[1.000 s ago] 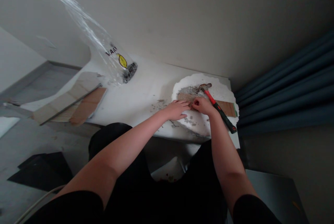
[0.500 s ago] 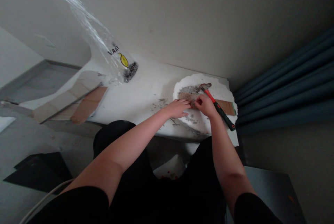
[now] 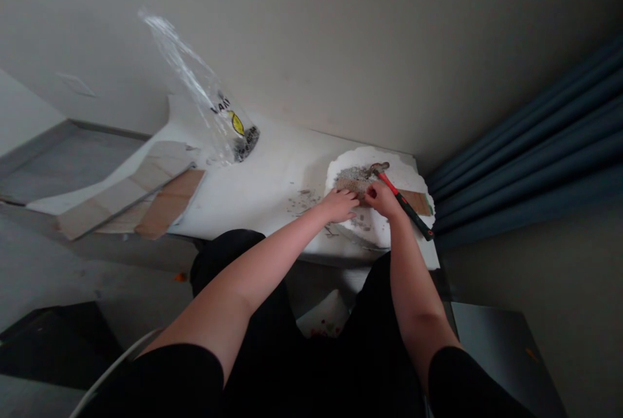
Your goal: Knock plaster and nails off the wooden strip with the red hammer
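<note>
My left hand [image 3: 342, 205] lies with its fingers spread on a brown board [image 3: 417, 202], near the board's left end. Close beside it, my right hand [image 3: 382, 198] is closed in a pinch over the same board; what its fingertips hold, if anything, is too small to make out. The board rests on a white slab with a ragged edge [image 3: 403, 161]. Small grey bits [image 3: 351, 174] are heaped behind my fingers. A hammer [image 3: 407, 205] with a red and black handle lies slantwise across slab and board, its head just behind my right hand.
The white table [image 3: 272, 191] carries scattered grey crumbs left of the slab. A clear plastic bag [image 3: 209, 100] with dark bits in its bottom stands against the wall. Cardboard pieces [image 3: 170, 204] lie at the table's left end. A blue curtain [image 3: 525, 145] hangs at the right.
The camera view has shifted slightly. Both hands stay at the same spot on the board, the left still spread and the right still pinched. The hammer lies as before.
</note>
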Available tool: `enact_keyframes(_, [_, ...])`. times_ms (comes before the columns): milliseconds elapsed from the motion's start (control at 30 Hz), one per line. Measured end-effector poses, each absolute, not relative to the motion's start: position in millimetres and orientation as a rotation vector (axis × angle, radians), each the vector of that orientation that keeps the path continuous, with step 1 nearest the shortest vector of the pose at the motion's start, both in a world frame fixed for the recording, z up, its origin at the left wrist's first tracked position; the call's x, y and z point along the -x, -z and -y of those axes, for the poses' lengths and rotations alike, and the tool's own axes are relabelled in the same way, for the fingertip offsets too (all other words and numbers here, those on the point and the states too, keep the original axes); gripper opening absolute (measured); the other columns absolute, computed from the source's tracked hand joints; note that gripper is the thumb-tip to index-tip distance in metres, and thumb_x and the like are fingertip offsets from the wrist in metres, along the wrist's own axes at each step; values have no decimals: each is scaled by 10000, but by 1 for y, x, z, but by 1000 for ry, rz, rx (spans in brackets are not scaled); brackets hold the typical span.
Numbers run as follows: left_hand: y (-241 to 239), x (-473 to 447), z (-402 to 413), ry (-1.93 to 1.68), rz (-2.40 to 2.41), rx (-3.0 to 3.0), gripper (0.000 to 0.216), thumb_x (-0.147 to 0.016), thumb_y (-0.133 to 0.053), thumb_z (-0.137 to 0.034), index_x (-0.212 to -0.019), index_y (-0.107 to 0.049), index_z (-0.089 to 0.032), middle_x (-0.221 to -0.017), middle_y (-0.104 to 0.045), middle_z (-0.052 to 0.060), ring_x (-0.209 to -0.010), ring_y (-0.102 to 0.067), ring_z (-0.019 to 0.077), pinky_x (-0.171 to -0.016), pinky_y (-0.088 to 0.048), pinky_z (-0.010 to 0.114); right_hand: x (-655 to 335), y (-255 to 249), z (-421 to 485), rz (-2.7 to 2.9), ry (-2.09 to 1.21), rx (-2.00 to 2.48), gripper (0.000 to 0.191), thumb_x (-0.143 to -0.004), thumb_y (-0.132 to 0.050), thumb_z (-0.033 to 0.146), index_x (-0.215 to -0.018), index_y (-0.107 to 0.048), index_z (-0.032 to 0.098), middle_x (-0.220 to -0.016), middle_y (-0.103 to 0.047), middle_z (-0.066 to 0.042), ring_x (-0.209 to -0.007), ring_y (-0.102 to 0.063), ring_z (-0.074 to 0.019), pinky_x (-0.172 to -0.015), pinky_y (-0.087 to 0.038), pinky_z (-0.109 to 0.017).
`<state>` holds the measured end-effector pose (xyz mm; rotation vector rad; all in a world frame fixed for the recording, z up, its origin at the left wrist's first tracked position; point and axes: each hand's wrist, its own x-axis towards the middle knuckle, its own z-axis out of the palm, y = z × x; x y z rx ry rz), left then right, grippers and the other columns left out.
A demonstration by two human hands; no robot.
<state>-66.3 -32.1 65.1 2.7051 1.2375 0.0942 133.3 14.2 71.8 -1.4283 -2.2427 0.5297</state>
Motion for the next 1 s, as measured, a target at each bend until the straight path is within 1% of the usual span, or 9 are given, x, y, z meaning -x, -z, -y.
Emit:
enact_keyframes(167, [-64,64,30,-93,-1245,-2704,422,-965,-600,-394,-1337,-666,-204,-1491,-610,160,-1373,-549,353,-1150,-411,553,-137,-112,-23,2122,-399,1477,110,-821,-567,188,-760,-494,242,-750,-620,-36,-708,-547,-192,-681,-435,-309])
enact_keyframes(300, [-67,72,21,-274,-1333,-2474,455,-959,-606,-362,-1379,-627,-187,-1442,-662,146,-1342,-598,307,-1134,-456,457,-142,-136,-17,2009,-310,1397,86,-836,-632,259,-807,-555,233,-779,-643,-46,-722,-563,-192,-706,-458,-314])
enact_keyframes(433, [-72,79,12,-579,-1368,-2312,435,-963,-620,-401,-1345,-644,-195,-1368,-701,121,-1261,-648,276,-1064,-514,405,-130,-117,2,2005,-567,1391,122,-831,-623,291,-765,-537,234,-726,-615,-27,-677,-565,-186,-673,-470,-315])
enact_keyframes(600, [-79,80,9,-650,-1263,-2328,291,-1001,-547,-377,-1109,-761,-212,-1202,-744,79,-1100,-696,221,-976,-542,357,-113,-88,4,1883,-969,1288,220,-858,-642,434,-821,-554,236,-679,-591,-1,-602,-569,-178,-554,-470,-291])
enact_keyframes(700, [-87,94,7,-521,-1395,-2338,340,-1016,-500,-390,-1027,-789,-213,-1079,-779,75,-1009,-712,225,-904,-544,344,-116,-80,-6,1860,-1016,1300,233,-900,-608,458,-856,-563,233,-655,-590,12,-559,-559,-167,-519,-461,-278])
enact_keyframes(767, [-88,111,6,-341,-1548,-2342,346,-1007,-498,-397,-1017,-800,-228,-1044,-799,74,-1000,-721,240,-881,-540,343,-122,-75,-14,1971,-883,1393,166,-916,-589,377,-855,-580,223,-680,-620,0,-601,-582,-172,-566,-486,-283])
enact_keyframes(833, [-82,130,6,-72,-1713,-2326,315,-977,-519,-363,-998,-809,-244,-1020,-814,83,-1007,-732,256,-878,-541,347,-127,-70,-19,2136,-715,1485,89,-878,-620,260,-807,-602,208,-735,-668,-29,-686,-615,-187,-649,-507,-298])
enact_keyframes(933, [-60,149,9,382,-1810,-2207,265,-868,-643,-337,-1037,-814,-227,-1009,-818,142,-998,-749,295,-835,-569,364,-131,-66,-23,2278,-634,1545,119,-803,-674,146,-706,-624,195,-781,-714,-67,-755,-634,-209,-718,-504,-317])
enact_keyframes(1000, [-43,151,13,575,-1774,-2127,320,-793,-724,-315,-1090,-808,-230,-1051,-816,171,-1022,-754,323,-824,-588,386,-131,-65,-24,2304,-641,1564,130,-794,-688,127,-687,-647,189,-790,-729,-82,-756,-639,-218,-718,-496,-319])
